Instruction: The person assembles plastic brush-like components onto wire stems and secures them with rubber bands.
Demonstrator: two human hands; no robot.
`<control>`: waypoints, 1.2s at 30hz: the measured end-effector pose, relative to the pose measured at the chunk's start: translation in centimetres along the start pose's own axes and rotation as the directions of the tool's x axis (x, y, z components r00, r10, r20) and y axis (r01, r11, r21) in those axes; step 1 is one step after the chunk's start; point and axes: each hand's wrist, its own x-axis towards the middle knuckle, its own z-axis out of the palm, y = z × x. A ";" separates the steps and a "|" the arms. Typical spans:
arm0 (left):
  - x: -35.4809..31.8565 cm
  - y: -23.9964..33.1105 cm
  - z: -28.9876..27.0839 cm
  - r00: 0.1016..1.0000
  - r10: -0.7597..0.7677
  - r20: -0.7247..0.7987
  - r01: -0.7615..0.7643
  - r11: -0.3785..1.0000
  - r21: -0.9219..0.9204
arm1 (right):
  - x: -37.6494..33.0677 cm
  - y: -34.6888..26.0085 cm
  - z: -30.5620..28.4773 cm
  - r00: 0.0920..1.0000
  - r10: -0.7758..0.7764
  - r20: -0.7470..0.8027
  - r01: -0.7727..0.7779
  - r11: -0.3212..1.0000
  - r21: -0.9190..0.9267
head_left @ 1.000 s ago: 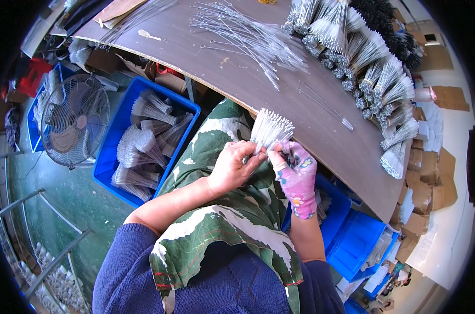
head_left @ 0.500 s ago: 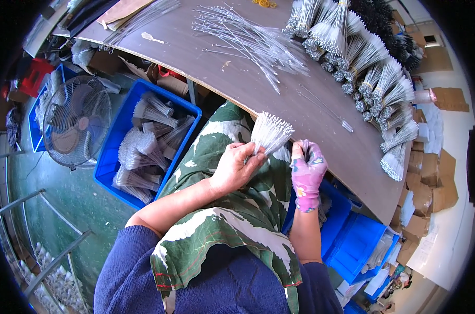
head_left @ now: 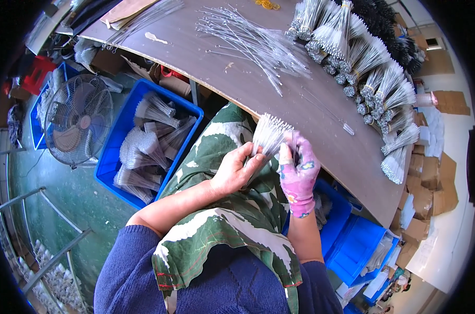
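At the centre of the frame we see a seated worker's bare left hand [head_left: 236,171] clenched around the stems of a bundle of thin wire brushes [head_left: 268,137], its bristle tips fanned upward so the ends sit level and easy to reach. The right hand [head_left: 298,170], in a pink patterned glove, is raised just beside the bundle with its fingers [head_left: 285,153] curled at the tips; we cannot tell whether they pinch a single brush. The work is held over the lap, just short of the brown table [head_left: 300,125] edge. In the upper middle lie loose brushes [head_left: 253,39]; tied bundles [head_left: 363,57] crowd the upper right. Bare tabletop lies directly ahead. At left, a blue crate [head_left: 123,125] of bundles stands within reach, beside a floor fan [head_left: 78,125].
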 end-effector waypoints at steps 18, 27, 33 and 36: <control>0.7 0.8 0.1 0.965 0.219 -0.146 -0.183 0.957 0.224 | -1.5 -0.1 0.4 0.963 0.233 0.132 -0.248 0.963 0.108; 0.9 0.3 0.5 0.968 0.214 -0.129 -0.183 0.959 0.215 | -0.2 -0.7 -0.1 0.987 0.028 0.161 0.003 0.982 -0.190; 0.8 0.3 0.4 0.983 0.139 -0.118 -0.126 0.986 0.107 | -0.2 0.7 -1.1 0.933 0.258 0.251 -0.268 0.963 0.005; 0.8 0.5 0.3 0.976 0.170 -0.135 -0.152 0.979 0.135 | -0.1 -0.4 -0.4 0.935 0.293 0.200 -0.305 0.952 0.029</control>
